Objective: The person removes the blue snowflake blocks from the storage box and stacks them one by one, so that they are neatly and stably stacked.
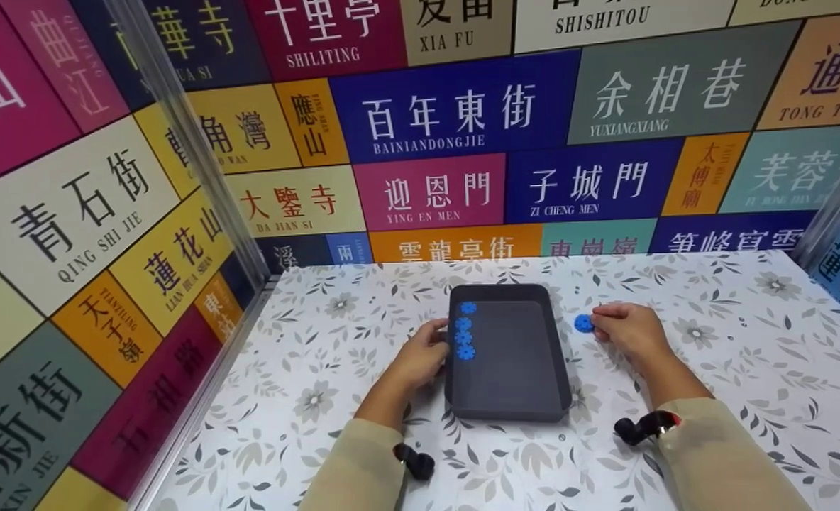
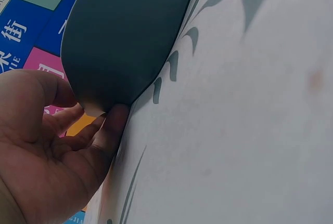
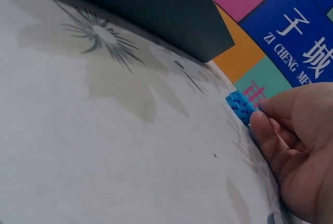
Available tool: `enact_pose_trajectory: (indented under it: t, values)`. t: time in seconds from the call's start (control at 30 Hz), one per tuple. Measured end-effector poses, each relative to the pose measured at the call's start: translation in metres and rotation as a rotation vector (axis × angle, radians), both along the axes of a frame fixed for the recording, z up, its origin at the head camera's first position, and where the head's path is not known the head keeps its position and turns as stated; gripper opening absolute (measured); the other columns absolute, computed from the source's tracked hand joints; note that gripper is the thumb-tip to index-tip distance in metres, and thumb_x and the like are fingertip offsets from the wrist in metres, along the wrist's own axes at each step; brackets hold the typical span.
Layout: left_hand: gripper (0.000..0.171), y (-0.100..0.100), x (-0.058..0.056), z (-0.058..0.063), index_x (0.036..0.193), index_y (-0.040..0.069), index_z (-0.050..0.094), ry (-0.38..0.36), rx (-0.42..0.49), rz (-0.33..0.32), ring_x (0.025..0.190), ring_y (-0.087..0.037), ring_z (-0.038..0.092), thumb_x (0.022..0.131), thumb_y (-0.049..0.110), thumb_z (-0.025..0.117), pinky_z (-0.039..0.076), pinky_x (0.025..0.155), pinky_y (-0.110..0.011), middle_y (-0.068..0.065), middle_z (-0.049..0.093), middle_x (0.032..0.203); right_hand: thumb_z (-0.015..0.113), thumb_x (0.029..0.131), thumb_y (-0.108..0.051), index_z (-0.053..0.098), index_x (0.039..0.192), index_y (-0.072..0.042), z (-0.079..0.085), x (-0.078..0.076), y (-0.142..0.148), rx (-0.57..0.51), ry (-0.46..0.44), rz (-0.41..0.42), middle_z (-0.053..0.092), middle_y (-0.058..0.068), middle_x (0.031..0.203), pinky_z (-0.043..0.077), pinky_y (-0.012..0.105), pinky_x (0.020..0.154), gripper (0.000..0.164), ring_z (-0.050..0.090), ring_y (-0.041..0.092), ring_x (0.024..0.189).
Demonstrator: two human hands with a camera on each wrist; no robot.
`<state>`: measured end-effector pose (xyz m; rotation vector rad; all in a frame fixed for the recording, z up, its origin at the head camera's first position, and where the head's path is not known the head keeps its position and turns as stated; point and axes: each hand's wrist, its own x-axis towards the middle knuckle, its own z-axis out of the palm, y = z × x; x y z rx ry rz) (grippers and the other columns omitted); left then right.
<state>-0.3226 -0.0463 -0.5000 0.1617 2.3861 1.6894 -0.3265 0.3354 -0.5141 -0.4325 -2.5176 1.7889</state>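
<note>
A dark grey rectangular tray [image 1: 516, 369] lies on the table. Several blue toothed, flower-shaped discs [image 1: 466, 352] form a column along its left inner side; the topmost sits slightly apart from the others. My left hand [image 1: 421, 355] holds the tray's left side, thumb and fingers at its wall [image 2: 125, 37] in the left wrist view. To the right of the tray, my right hand [image 1: 631, 332] pinches another blue toothed disc [image 1: 584, 323] between thumb and fingertips. In the right wrist view this blue piece [image 3: 240, 106] shows a thick, notched edge close over the table.
The table [image 1: 321, 454] has a white cover printed with grey leaves and flowers. Behind it stands a wall of colourful name panels [image 1: 455, 121], with another panelled wall [image 1: 94, 234] at the left. Clear upright edges [image 1: 207, 156] border the table's sides.
</note>
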Motion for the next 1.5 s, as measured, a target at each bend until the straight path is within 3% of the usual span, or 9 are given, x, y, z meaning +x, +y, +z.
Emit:
enact_pose_trajectory:
  t: [0.2, 0.4, 0.77, 1.13, 1.5]
  values:
    - [0.063, -0.001, -0.001, -0.001, 0.157, 0.014, 0.051, 0.001, -0.006, -0.007, 0.125, -0.027, 0.064, 0.095, 0.014, 0.056, 0.056, 0.088, -0.034, -0.015, 0.064, 0.147, 0.068, 0.105, -0.031, 0.066, 0.14, 0.0, 0.003, 0.0, -0.003, -0.034, -0.008, -0.054, 0.073, -0.005, 0.102, 0.061, 0.019, 0.078, 0.047, 0.069, 0.004, 0.082]
    - [0.062, -0.001, -0.002, -0.002, 0.157, 0.017, 0.052, -0.005, -0.023, -0.005, 0.126, -0.027, 0.063, 0.096, 0.015, 0.056, 0.056, 0.088, -0.035, -0.014, 0.064, 0.148, 0.07, 0.103, -0.034, 0.065, 0.142, -0.001, 0.014, 0.0, -0.02, -0.152, 0.045, -0.072, 0.074, -0.01, 0.102, 0.061, 0.02, 0.077, 0.051, 0.071, 0.005, 0.084]
    - [0.062, 0.0, -0.003, -0.003, 0.157, 0.016, 0.052, -0.017, 0.008, -0.003, 0.124, -0.026, 0.064, 0.095, 0.014, 0.056, 0.058, 0.087, -0.035, -0.014, 0.063, 0.147, 0.074, 0.101, -0.022, 0.075, 0.12, -0.002, 0.038, 0.009, -0.067, -0.273, 0.2, 0.059, 0.071, -0.011, 0.09, 0.062, 0.022, 0.072, 0.028, 0.066, 0.007, 0.077]
    - [0.062, 0.0, -0.002, -0.001, 0.158, 0.015, 0.051, 0.001, -0.011, -0.01, 0.117, -0.027, 0.066, 0.096, 0.015, 0.056, 0.052, 0.065, -0.029, -0.015, 0.064, 0.146, 0.076, 0.1, -0.026, 0.075, 0.121, -0.002, 0.046, 0.014, -0.098, -0.155, 0.171, 0.18, 0.074, -0.003, 0.096, 0.061, 0.025, 0.075, 0.032, 0.07, 0.015, 0.08]
    - [0.06, -0.001, -0.001, -0.001, 0.157, 0.017, 0.052, -0.008, -0.001, -0.007, 0.116, -0.026, 0.066, 0.097, 0.016, 0.056, 0.052, 0.065, -0.028, -0.015, 0.064, 0.148, 0.077, 0.098, -0.019, 0.079, 0.111, -0.005, 0.05, 0.0, -0.128, -0.17, 0.146, 0.335, 0.072, -0.002, 0.082, 0.061, 0.028, 0.071, 0.019, 0.063, 0.013, 0.071]
